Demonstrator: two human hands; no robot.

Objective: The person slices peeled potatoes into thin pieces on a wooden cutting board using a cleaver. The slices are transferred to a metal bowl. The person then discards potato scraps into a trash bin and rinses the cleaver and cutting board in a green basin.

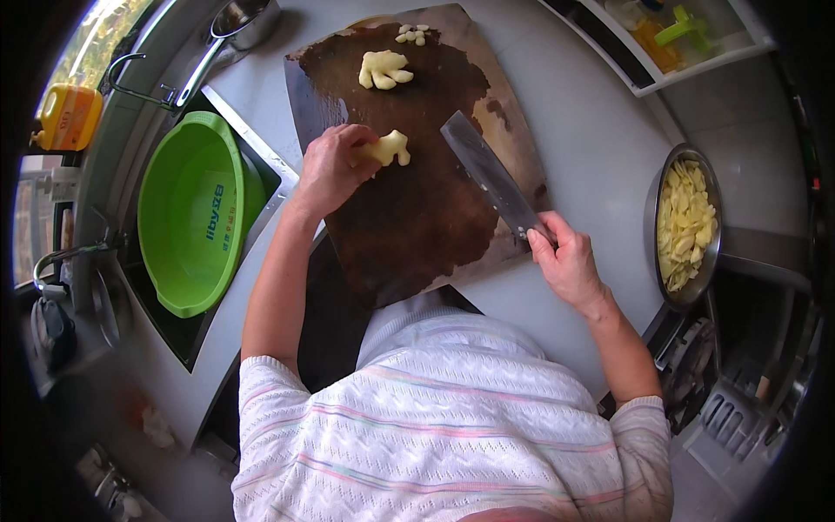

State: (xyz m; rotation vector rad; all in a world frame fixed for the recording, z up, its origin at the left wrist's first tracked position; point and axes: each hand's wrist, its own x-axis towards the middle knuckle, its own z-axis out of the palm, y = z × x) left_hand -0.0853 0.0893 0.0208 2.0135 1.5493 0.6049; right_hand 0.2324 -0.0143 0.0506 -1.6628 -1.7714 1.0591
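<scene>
My left hand (339,163) grips a peeled piece of ginger root (393,148) over the left part of a wet wooden cutting board (430,215). In my right hand (562,258) is the handle end of a cleaver (489,173), its broad blade reaching up and left over the board's right side, with small pale bits stuck to it. A second peeled ginger root (385,70) lies on the upper board. Beyond it sits a small cluster of white pieces, perhaps garlic cloves (413,34).
A steel bowl (716,228) of pale yellow slices stands at the right. To the left, a green plastic basin (189,215) rests in the sink. A metal saucepan (240,25) and a yellow-orange jug (72,117) are at the upper left. A white-edged tray (704,79) holds bottles at the upper right.
</scene>
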